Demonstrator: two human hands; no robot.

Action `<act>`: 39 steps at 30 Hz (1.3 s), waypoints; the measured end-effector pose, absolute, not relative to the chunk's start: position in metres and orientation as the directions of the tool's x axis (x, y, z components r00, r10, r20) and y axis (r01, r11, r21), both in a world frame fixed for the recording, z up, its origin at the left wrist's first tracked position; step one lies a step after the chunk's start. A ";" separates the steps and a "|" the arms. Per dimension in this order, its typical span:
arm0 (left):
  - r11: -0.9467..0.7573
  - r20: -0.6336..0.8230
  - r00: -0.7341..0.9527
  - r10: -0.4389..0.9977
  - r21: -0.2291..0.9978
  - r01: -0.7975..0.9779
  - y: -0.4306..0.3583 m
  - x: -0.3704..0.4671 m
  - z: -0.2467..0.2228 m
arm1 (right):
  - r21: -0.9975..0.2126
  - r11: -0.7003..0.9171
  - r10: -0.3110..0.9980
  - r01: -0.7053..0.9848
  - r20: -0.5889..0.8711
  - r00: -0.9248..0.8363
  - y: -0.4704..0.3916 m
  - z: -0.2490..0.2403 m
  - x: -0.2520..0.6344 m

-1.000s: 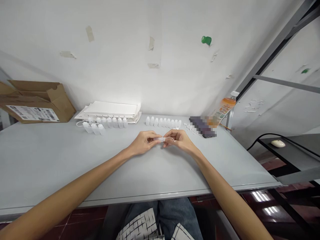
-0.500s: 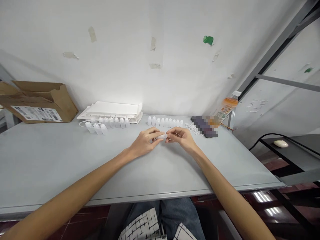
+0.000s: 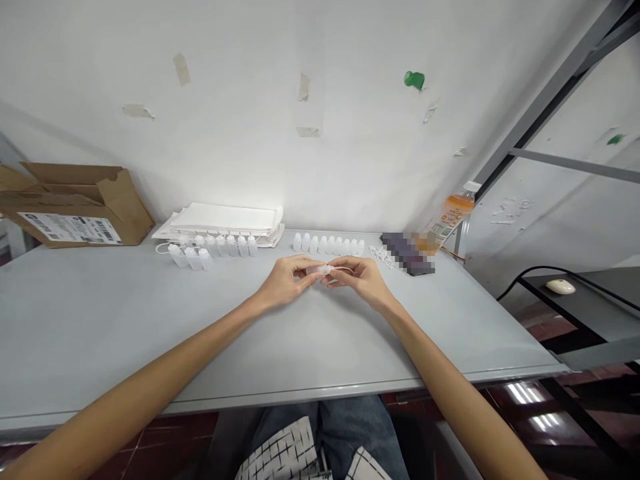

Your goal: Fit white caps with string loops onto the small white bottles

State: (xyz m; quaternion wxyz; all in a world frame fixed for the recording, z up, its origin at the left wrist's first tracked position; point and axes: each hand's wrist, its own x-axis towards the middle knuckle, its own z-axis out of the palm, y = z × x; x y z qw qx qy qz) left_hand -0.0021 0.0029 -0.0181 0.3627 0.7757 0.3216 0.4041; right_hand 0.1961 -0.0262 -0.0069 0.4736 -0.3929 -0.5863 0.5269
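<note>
A small translucent bottle (image 3: 316, 269) is gripped lengthwise by the left hand (image 3: 287, 281) above the counter (image 3: 200, 333), its tip and a thin white strand (image 3: 344, 269) being pinched by the right hand (image 3: 363, 281).

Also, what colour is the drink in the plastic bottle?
Orange; it shows best in the head view.

We seem to be at a small workshop or packing station, judging by the long grey table (image 3: 200, 347) lined with small plastic bottles (image 3: 330, 245), the open cardboard box (image 3: 80, 203) with its shipping label at the far left corner, and the tape-marked white wall (image 3: 240, 133).
</note>
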 end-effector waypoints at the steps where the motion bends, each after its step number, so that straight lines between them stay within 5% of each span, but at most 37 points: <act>1: -0.559 0.423 0.459 0.781 0.802 0.212 0.003 -0.002 -0.018 | -0.991 0.127 0.957 -0.032 0.131 -0.258 -0.027 -0.006 0.196; 10: -0.720 0.564 0.486 0.667 0.655 0.228 0.002 -0.004 -0.018 | -0.985 0.166 0.958 -0.047 0.173 -0.229 -0.028 -0.009 0.193; 18: -0.894 0.711 0.543 0.448 0.365 0.260 0.006 -0.006 -0.023 | -0.990 0.097 0.971 -0.100 0.116 -0.211 -0.027 -0.014 0.193; 27: -0.934 0.696 0.628 0.348 0.198 0.298 0.003 -0.009 -0.024 | -0.993 0.055 0.974 -0.101 0.076 -0.216 -0.026 -0.015 0.192; 39: -0.818 0.673 0.464 0.576 0.479 0.319 0.003 -0.002 -0.022 | -0.979 0.194 0.962 -0.063 0.203 -0.181 -0.025 -0.006 0.193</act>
